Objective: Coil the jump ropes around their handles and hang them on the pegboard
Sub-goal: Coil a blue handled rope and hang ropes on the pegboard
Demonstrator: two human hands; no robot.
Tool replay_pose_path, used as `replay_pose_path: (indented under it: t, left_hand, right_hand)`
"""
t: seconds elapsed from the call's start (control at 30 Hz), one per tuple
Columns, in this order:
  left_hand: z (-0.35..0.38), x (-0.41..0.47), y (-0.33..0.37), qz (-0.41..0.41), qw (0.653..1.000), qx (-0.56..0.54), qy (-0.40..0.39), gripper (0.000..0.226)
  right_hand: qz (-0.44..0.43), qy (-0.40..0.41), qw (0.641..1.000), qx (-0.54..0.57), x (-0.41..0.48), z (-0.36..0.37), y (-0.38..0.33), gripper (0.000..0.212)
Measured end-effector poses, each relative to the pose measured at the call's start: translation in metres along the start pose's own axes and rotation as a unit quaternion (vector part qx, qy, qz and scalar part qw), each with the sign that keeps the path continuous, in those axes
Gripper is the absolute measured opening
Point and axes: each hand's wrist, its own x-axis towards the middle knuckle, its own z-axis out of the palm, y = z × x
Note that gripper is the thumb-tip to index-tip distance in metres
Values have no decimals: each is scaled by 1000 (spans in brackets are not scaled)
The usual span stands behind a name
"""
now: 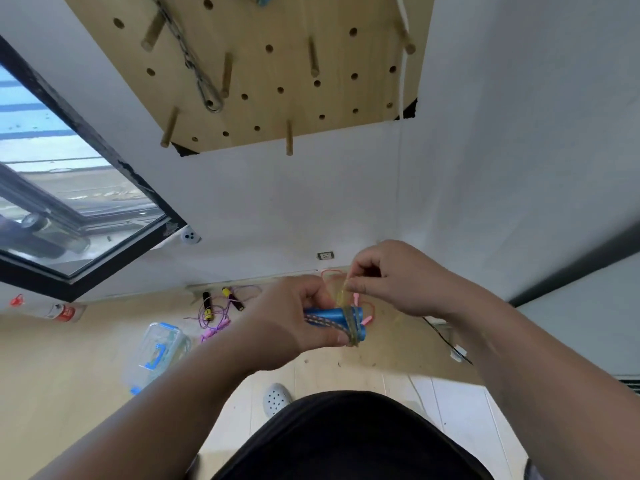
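Now blue handles held sideways, gripped tight by left hand. Yellow strand pinched by right hand, just above handles' right end. Pegboard well apart, higher up.

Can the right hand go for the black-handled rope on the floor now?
Probably not: the right hand pinches the yellowish band round the blue handles that the left hand grips, and the black-handled rope lies low by the wall.

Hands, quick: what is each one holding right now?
Left hand: grips the blue handles.
Right hand: pinches a yellowish strand wrapped round them.
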Motion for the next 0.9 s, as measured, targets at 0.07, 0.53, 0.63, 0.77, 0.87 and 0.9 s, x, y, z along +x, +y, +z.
replay_pose_path:
  t: [0.07, 0.53, 0.63, 0.77, 0.87, 0.9]
  left_hand:
    - [2, 5, -7, -6, 996, 73, 49, 36]
    - [-1, 17, 6, -77, 954, -271, 103, 34]
    - [4, 21, 14, -64, 944, -297, 125, 33]
    - [2, 30, 19, -60, 893, -417, 159, 31]
    - [2, 30, 23, -45, 877, -463, 119, 30]
    - [4, 29, 25, -40, 870, -482, 94, 33]
  right_hand:
    - [-11, 16, 999, -25, 1, 4, -13, 18]
    - [-14, 187, 957, 221, -33, 34, -11, 26]
    - [-13, 215, 943, 255, -37, 31, -9, 25]
    - [7, 230, 930, 287, -41, 29, 1, 13]
    - [9, 220, 923, 317, -43, 28, 9, 13]
    - [6, 215, 923, 320, -42, 28, 13, 13]
